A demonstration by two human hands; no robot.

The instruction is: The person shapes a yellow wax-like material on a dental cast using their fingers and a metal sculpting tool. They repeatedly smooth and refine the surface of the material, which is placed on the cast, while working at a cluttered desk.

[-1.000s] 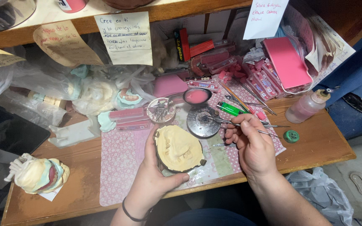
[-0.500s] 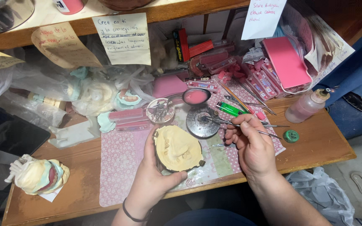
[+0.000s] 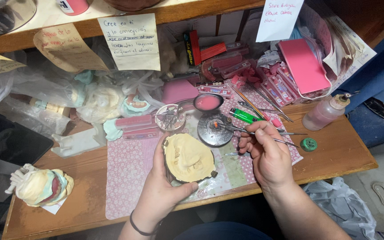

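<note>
While my left hand [image 3: 163,186] cups the cream plaster cast [image 3: 187,158], my right hand [image 3: 265,155] pinches a thin metal pick [image 3: 250,132]. Pick's tip sits over the round metal burner [image 3: 215,129], up-right of the cast; its long axis runs left-right.

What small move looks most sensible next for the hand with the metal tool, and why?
Probably bring the thin metal instrument back to the cream plaster cast. The right hand has the tip over the round metal burner, while the left hand cradles the cast face-up, ready.

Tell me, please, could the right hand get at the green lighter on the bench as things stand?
Probably yes: the green lighter lies uncovered just beyond the right hand, with only thin metal tools beside it. That hand already holds a slim metal tool, so its fingers are busy.
</note>
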